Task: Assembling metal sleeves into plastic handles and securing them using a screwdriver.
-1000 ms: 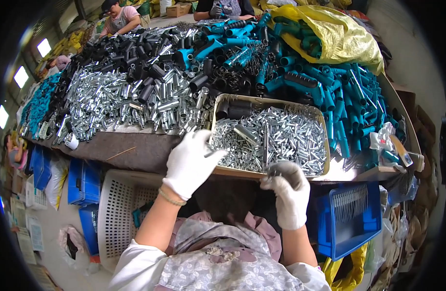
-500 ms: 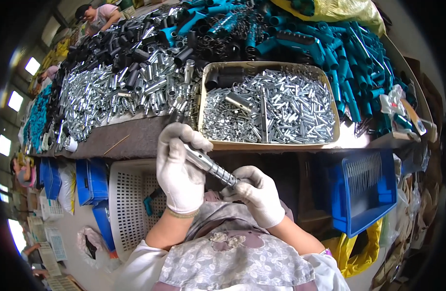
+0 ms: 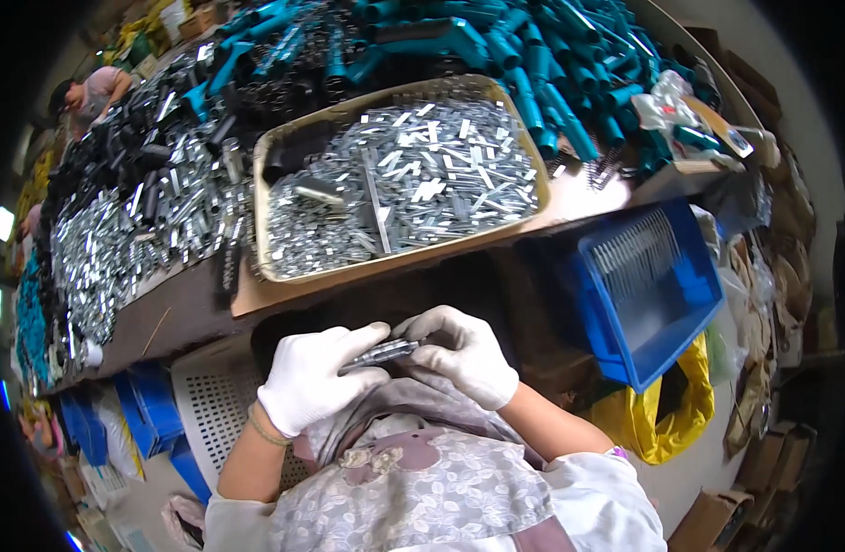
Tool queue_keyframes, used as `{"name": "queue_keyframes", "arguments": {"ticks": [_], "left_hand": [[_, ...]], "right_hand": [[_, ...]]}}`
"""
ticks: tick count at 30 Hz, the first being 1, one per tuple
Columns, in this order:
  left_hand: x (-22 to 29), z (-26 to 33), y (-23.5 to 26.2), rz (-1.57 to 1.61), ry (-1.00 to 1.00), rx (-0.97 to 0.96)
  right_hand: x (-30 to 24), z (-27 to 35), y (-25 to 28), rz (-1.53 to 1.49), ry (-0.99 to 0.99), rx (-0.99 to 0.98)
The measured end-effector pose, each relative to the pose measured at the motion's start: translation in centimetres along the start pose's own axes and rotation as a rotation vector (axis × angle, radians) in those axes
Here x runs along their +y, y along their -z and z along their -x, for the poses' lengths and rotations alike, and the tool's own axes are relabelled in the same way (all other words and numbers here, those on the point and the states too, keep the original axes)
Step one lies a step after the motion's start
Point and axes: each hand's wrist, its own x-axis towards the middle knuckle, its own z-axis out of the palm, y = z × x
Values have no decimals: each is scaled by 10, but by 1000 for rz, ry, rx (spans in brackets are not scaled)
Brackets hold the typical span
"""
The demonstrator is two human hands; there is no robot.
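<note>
Both hands wear white gloves and meet in front of my apron, below the table edge. Between them lies a slim shiny metal tube (image 3: pixel 383 353) with ringed grooves, held almost level. My left hand (image 3: pixel 317 375) grips its left part between thumb and fingers. At the other end, my right hand (image 3: pixel 468 357) pinches the tip; those fingertips partly hide it, so I cannot tell whether a small piece is there. Beyond the hands, a cream tray (image 3: pixel 260 198) holds many small metal pins, with a long metal strip (image 3: pixel 375 198) standing among them.
Shiny metal tubes (image 3: pixel 101 239) and black sleeves heap on the table's left; teal tubular parts (image 3: pixel 524 55) pile at the back. A blue bin (image 3: pixel 616 313) is tilted at the right, above a yellow bag (image 3: pixel 685 432). Below left stands a white perforated basket (image 3: pixel 206 405). Another person (image 3: pixel 96 92) works far left.
My hands have come lower and closer together, and the tube has turned from a steep slant to nearly level. The whole view has swung, shifting the tray leftward.
</note>
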Motion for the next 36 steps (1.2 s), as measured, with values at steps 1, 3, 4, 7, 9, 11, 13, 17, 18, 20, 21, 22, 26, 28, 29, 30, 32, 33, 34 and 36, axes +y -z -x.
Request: {"name": "queue_keyframes", "arguments": {"ticks": [1,3,4,7,9,11,13,17,18,20,21,22,26,28,29,30,32,33,34,36], "left_hand": [[0,-5,-5,-25,-69,32],[3,-12,-13,33,-123,11],[6,-14,-19,69,-112,13],[14,-17,-35,140,-159,46],[18,-16,-43,182,-100,17],[18,-16,-53,242,-78,84],[19,-11,-60,315,67,113],[17,-4,-68,405,139,183],[17,-2,-68,467,233,179],[17,1,-68,514,376,150],[18,1,-69,526,360,160],[18,2,-70,517,358,183],[18,5,-74,560,370,227],[17,7,-76,571,372,233],[17,8,-77,567,390,220],[17,10,-77,583,379,239],[16,13,-76,560,355,230],[15,14,-75,560,356,233],[15,15,-74,550,342,250],[14,16,-72,546,330,275]], "right_hand": [[1,3,2,35,-32,37],[-2,12,11,110,-65,52],[-6,16,18,233,-51,21],[-31,39,57,667,294,123],[-58,46,106,869,440,474],[-81,51,161,795,516,774],[-92,57,211,899,373,949],[-75,63,258,1267,44,807],[-69,60,262,1303,29,756],[-58,50,262,1506,-11,735],[-55,45,261,1578,-83,731],[-53,40,260,1621,-134,733],[-49,25,251,1817,-259,728],[-50,22,247,1815,-293,737],[-51,21,246,1818,-335,757],[-52,21,245,1812,-366,763],[-55,21,244,1762,-414,756],[-56,22,244,1690,-441,760],[-58,22,243,1630,-457,791],[-58,23,242,1582,-480,772]]}}
